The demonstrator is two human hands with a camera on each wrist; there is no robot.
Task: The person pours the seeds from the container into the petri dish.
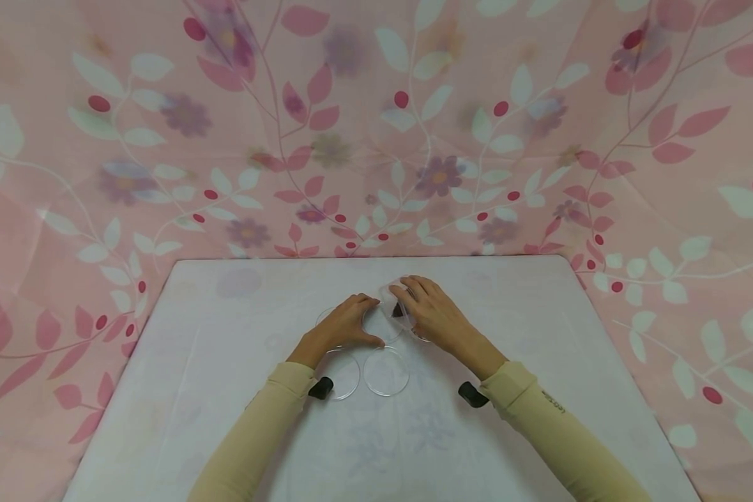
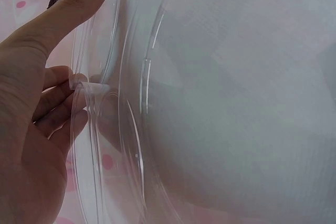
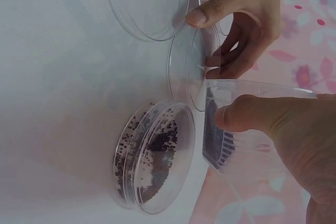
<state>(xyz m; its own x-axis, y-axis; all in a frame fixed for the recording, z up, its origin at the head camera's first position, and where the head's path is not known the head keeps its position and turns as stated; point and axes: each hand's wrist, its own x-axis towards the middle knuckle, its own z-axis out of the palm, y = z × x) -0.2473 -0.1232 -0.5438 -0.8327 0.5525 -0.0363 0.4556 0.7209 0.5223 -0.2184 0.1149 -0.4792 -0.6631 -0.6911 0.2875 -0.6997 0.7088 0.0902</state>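
Note:
My right hand grips a clear plastic container, tilted, with dark matter inside near its mouth; whether grains or a print, I cannot tell. My left hand curves round the edge of a clear petri dish, fingertips at its rim and thumb beside the neighbouring dish. In the left wrist view, the fingers touch clear rims. Below the container's mouth, in the right wrist view, stands a petri dish holding many small dark grains. My right hand mostly hides it in the head view.
Two clear petri dishes, one right and one left, lie nearer me on the white-covered table. Another dish is partly under my left hand. Black devices sit at both wrists. A pink floral cloth hangs behind.

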